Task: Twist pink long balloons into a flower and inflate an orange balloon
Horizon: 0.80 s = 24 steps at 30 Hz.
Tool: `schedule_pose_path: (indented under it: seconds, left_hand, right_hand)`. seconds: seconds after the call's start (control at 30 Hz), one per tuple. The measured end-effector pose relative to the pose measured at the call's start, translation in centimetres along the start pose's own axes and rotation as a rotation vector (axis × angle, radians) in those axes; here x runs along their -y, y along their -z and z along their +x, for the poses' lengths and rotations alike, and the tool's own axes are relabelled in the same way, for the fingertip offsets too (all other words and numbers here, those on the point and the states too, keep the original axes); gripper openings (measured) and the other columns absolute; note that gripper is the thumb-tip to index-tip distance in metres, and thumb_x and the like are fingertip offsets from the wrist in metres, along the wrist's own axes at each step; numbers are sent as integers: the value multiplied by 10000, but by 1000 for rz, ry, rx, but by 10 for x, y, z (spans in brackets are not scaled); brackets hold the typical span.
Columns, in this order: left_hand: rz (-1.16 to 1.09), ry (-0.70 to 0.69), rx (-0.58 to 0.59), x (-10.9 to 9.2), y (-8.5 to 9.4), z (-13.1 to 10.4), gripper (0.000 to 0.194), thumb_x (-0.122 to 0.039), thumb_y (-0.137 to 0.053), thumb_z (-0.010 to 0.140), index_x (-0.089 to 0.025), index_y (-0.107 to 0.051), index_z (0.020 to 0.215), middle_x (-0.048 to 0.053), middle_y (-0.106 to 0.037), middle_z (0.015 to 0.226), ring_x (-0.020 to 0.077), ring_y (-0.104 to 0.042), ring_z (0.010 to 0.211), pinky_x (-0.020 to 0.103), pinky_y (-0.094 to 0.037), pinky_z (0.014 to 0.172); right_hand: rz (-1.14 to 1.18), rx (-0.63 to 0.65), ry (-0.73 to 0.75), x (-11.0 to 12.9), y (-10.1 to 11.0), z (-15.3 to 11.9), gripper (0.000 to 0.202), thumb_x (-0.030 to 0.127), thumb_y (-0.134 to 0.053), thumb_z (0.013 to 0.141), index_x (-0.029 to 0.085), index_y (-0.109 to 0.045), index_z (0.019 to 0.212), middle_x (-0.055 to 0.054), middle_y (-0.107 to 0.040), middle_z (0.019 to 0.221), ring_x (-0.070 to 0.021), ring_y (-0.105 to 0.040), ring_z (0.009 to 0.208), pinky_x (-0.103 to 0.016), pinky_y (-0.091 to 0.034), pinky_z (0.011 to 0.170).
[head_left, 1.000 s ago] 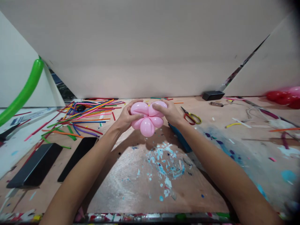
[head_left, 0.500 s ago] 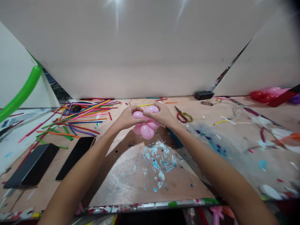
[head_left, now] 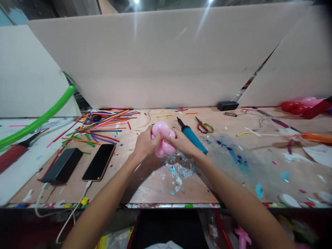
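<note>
A cluster of round pink balloon bubbles (head_left: 161,128) is held between both hands above the middle of the wooden table (head_left: 147,193). My left hand (head_left: 145,141) is closed on its left side, with the thumb laid across the front. From the right, my right hand (head_left: 183,141) grips the same cluster, its thumb pressing between the bubbles. The fingers behind the balloon are hidden. Just beyond my right hand lies a blue hand pump (head_left: 193,138) with a black nozzle, and scissors (head_left: 204,126) with red and yellow handles rest to its right.
Loose uninflated balloons (head_left: 103,124) are spread at the left, near a phone (head_left: 100,162) on a cable and a dark box (head_left: 62,166). A long green balloon (head_left: 44,119) reaches in from the left. White panels (head_left: 166,58) stand behind the table; red balloons (head_left: 295,107) lie far right.
The pink cluster has turned in my hands and sits slightly lower and nearer. The view has shifted, so the blue pump and the whole phone now show.
</note>
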<state>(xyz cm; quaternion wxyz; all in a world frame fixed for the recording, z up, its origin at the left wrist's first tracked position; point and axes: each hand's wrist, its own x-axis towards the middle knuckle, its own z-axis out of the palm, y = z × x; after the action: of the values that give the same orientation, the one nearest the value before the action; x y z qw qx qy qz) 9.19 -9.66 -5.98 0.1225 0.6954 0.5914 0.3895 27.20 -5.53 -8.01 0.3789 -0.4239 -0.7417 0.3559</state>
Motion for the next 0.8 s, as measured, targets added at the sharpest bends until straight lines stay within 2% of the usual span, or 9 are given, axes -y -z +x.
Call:
schedule_pose_path:
  seconds: [0.13,0.2,0.3,0.37,0.43,0.53,0.7,0.8]
  left_hand:
    - [-106,0,7,3,0,-13,470,-473,-598,847,-211,-575,1237,76,-700,985,229,-610,790,313,-407,682]
    - [-171,5,39,5,2,-11,487,-536,-676,774,-209,-619,1131,56,-687,926,215,-591,771,297,-394,666]
    - [-202,41,89,9,3,-6,432,-572,-740,688,-195,-630,867,28,-631,771,183,-521,679,279,-345,620]
    - [-180,75,94,11,1,-6,429,-573,-751,671,-201,-596,817,12,-593,717,172,-482,634,276,-317,602]
    - [-169,98,59,11,-3,-9,456,-577,-743,683,-208,-589,903,12,-592,736,179,-489,638,280,-319,608]
    - [-273,81,-24,10,-9,-13,463,-563,-714,735,-206,-592,1003,33,-628,826,196,-548,710,293,-373,648]
    - [-461,94,-119,13,-11,-9,422,-560,-684,784,-168,-625,930,66,-673,887,205,-595,809,308,-447,731]
    - [-531,137,-153,16,-11,-6,435,-556,-710,765,-161,-640,932,67,-677,887,207,-602,813,309,-449,741]
  right_hand:
    - [-111,32,-39,2,-7,-7,468,481,-705,764,150,-613,1081,-85,-681,1033,-223,-627,921,-334,-485,781]
    - [-135,47,-45,4,-7,-8,464,446,-711,750,144,-605,1086,-95,-677,1054,-233,-627,943,-343,-484,798]
    - [-163,45,-46,3,-7,-9,434,394,-700,742,155,-593,1088,-90,-683,1026,-238,-629,931,-345,-488,787]
    - [-175,60,-35,1,-9,-10,406,368,-688,747,173,-592,1089,-78,-690,990,-242,-631,927,-346,-490,783]
    - [-166,75,-21,-1,-11,-10,392,343,-678,751,187,-588,1099,-71,-691,978,-246,-633,939,-349,-493,794]
    - [-96,33,25,1,-12,-10,416,298,-673,737,178,-580,1124,-80,-678,1038,-242,-629,965,-357,-498,834]
    - [126,-4,53,6,-11,-7,445,380,-683,768,177,-592,1153,-84,-645,1147,-229,-618,1039,-379,-490,931]
    - [210,-21,29,2,-11,-6,452,407,-695,761,194,-593,1146,-78,-646,1141,-232,-617,1037,-381,-504,910]
